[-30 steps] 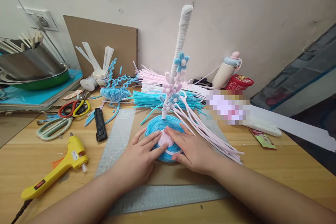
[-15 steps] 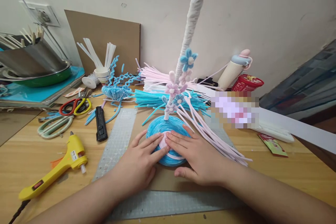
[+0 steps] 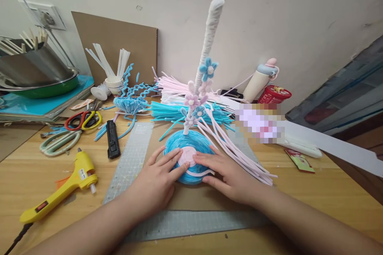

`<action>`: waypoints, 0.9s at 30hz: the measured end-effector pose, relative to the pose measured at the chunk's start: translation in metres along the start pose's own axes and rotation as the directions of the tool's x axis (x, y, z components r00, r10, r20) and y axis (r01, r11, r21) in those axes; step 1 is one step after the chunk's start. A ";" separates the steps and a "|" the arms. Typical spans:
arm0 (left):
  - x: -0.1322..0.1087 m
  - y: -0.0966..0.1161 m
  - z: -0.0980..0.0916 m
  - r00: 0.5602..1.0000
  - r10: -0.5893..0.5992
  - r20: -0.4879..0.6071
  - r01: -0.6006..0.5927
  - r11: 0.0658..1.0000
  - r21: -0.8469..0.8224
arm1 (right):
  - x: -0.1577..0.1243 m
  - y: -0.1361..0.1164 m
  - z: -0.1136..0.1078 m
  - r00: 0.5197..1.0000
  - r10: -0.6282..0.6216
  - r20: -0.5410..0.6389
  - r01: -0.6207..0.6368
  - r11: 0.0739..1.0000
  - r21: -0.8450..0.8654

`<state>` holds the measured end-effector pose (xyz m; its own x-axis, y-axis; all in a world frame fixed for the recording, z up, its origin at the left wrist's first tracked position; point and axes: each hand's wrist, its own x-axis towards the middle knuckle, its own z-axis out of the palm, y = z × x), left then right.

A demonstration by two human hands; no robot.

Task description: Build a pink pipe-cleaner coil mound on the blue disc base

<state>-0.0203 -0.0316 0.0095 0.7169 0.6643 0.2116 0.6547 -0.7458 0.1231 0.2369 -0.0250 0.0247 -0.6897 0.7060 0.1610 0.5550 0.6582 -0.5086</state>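
A round base of coiled blue pipe cleaners (image 3: 191,137) lies on the brown cardboard, with a pink coiled disc (image 3: 188,156) at its middle. A loose pink end (image 3: 201,174) curves from the disc toward my right hand. From the back of the base rises a white wrapped stem (image 3: 206,44) with blue, pink and lilac pipe-cleaner flowers (image 3: 208,69). My left hand (image 3: 161,175) rests on the base, fingers spread, fingertips at the disc's left edge. My right hand (image 3: 227,173) lies open on the other side, fingertips touching the disc's right edge and thumb low beside the base.
A yellow glue gun (image 3: 74,177) lies left, near scissors (image 3: 61,143) and a black utility knife (image 3: 113,139). Blue pipe cleaners (image 3: 191,112) and pink ones (image 3: 236,149) lie behind and right. Beneath the cardboard (image 3: 206,201) is a cutting mat (image 3: 191,223). A bottle (image 3: 259,81) stands at the back.
My right fingers have slid right and my left fingers slightly apart from them, uncovering the pink disc. The whole view has shifted a little.
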 end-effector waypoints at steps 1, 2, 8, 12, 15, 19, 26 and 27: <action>0.000 0.000 0.000 1.000 -0.003 0.000 0.003 1.000 -0.005 | -0.004 -0.001 0.004 0.996 0.005 -0.088 -0.005 1.000 0.004; 0.000 0.001 -0.001 1.000 -0.007 0.000 0.007 1.000 -0.012 | -0.007 -0.002 0.008 0.987 0.006 -0.160 -0.006 1.000 0.003; 0.000 0.003 -0.004 0.999 -0.036 0.013 0.037 0.998 -0.051 | -0.005 -0.003 0.015 0.965 0.146 -0.219 -0.156 0.987 -0.029; -0.001 0.003 -0.005 0.999 -0.039 0.015 0.039 0.997 -0.062 | 0.007 0.001 0.006 0.956 0.248 -0.157 -0.263 0.961 -0.085; 0.000 0.003 -0.005 0.999 -0.031 0.026 0.033 0.998 -0.052 | 0.016 0.002 0.001 0.952 0.281 -0.123 -0.299 0.940 -0.164; 0.000 0.001 -0.005 0.999 -0.003 0.048 0.004 1.000 -0.030 | 0.027 0.002 0.000 0.951 0.294 -0.090 -0.308 0.905 -0.295; -0.002 -0.003 -0.005 0.999 0.012 0.051 -0.010 0.999 -0.043 | 0.040 -0.001 0.004 0.936 0.337 -0.103 -0.350 0.847 -0.400; -0.002 -0.004 -0.005 0.999 0.011 0.048 -0.008 0.999 -0.050 | 0.040 0.000 0.005 0.936 0.336 -0.108 -0.351 0.852 -0.389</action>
<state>-0.0252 -0.0306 0.0131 0.7345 0.6578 0.1664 0.6360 -0.7529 0.1692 0.2066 0.0016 0.0267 -0.4087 0.9099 0.0716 0.8955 0.4149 -0.1607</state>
